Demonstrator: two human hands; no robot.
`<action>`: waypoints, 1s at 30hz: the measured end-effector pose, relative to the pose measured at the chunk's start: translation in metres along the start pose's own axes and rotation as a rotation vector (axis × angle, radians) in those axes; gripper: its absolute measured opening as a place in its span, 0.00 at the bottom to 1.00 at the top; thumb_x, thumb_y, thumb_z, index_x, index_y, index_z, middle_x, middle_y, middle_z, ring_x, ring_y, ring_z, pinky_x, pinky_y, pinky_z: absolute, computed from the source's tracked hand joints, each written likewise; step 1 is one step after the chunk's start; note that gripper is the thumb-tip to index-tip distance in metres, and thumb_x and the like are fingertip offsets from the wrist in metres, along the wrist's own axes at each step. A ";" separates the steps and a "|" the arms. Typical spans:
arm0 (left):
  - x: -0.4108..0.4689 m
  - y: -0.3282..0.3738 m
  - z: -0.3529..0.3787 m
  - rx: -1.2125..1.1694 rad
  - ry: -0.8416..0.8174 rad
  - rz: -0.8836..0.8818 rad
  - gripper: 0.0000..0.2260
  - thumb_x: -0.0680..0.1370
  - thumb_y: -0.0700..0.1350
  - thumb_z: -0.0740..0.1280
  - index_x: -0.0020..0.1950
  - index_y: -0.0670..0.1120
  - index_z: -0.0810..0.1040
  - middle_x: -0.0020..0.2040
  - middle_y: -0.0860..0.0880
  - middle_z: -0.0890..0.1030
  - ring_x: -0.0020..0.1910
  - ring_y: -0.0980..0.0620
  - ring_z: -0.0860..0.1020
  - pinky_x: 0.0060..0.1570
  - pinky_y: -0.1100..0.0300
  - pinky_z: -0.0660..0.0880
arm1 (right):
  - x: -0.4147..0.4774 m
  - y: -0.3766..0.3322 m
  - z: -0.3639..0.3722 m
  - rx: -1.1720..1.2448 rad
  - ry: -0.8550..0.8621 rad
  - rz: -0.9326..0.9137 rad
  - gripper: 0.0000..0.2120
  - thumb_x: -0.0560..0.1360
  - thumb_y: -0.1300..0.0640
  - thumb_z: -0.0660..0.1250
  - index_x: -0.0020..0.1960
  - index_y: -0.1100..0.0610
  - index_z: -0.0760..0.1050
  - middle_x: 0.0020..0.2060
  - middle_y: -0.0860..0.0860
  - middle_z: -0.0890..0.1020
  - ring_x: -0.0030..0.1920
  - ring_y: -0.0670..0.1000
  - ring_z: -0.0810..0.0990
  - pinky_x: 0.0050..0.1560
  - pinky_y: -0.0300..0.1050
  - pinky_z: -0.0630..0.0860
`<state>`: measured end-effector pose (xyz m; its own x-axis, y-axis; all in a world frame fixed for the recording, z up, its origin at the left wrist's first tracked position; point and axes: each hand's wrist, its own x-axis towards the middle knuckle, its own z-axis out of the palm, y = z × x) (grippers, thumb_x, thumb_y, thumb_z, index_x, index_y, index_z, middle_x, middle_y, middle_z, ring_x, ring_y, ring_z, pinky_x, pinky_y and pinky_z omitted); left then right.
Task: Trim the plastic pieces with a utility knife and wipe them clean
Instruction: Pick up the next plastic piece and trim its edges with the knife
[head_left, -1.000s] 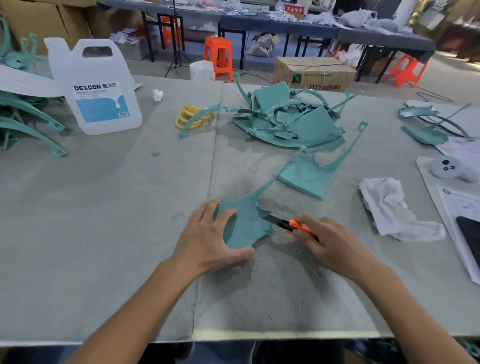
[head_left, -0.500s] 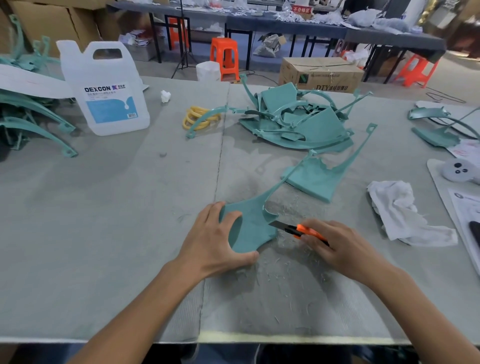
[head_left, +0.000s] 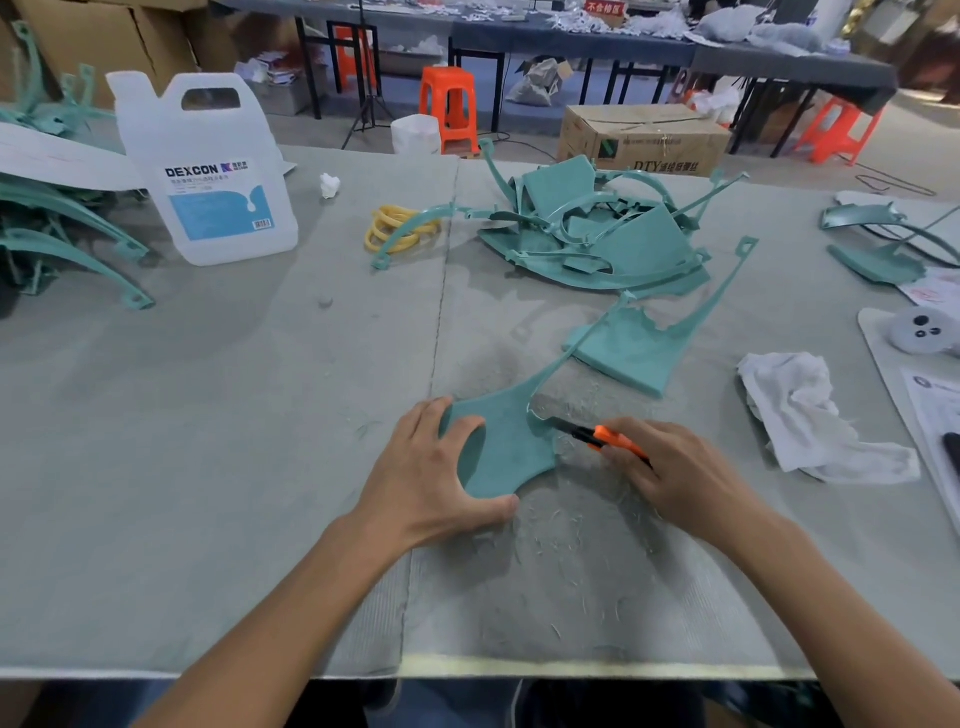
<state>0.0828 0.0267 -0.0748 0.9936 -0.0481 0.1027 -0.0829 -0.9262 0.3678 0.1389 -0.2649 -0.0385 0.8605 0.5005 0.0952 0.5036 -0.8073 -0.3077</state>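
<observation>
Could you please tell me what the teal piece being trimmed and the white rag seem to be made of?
Teal piece: moulded plastic, matte, judging by its thin even sheet and curled shavings. White rag: probably cotton cloth, soft crumpled folds.

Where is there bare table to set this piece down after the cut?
Widest free patch: the table left of the left hand holding the teal piece, between the jug and the near edge. A smaller one: near the edge, right of the right hand, nearer than the rag. Crowded: the heap of teal parts far centre, papers at right, shavings round the knife.
</observation>
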 end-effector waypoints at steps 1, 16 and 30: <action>0.000 0.001 0.000 -0.003 -0.001 -0.001 0.44 0.61 0.80 0.61 0.71 0.59 0.62 0.77 0.48 0.60 0.76 0.48 0.57 0.72 0.50 0.61 | 0.000 0.001 0.000 -0.001 0.004 0.002 0.11 0.83 0.45 0.60 0.62 0.46 0.75 0.42 0.43 0.79 0.43 0.49 0.75 0.41 0.47 0.69; 0.000 0.001 0.001 -0.014 0.001 -0.002 0.44 0.61 0.79 0.62 0.72 0.58 0.64 0.77 0.47 0.60 0.76 0.47 0.57 0.73 0.50 0.61 | -0.007 -0.003 0.000 0.009 0.024 0.049 0.12 0.82 0.42 0.58 0.62 0.44 0.74 0.41 0.44 0.80 0.40 0.50 0.78 0.42 0.52 0.77; 0.001 -0.009 -0.013 0.106 -0.298 0.014 0.61 0.54 0.88 0.52 0.81 0.60 0.44 0.81 0.52 0.42 0.80 0.51 0.40 0.77 0.50 0.44 | -0.016 -0.011 0.002 0.068 -0.007 0.048 0.14 0.81 0.38 0.56 0.60 0.40 0.74 0.42 0.40 0.79 0.41 0.46 0.78 0.42 0.47 0.75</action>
<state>0.0836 0.0393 -0.0661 0.9726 -0.1544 -0.1740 -0.1040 -0.9576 0.2686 0.1193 -0.2630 -0.0385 0.8828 0.4640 0.0726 0.4553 -0.8075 -0.3750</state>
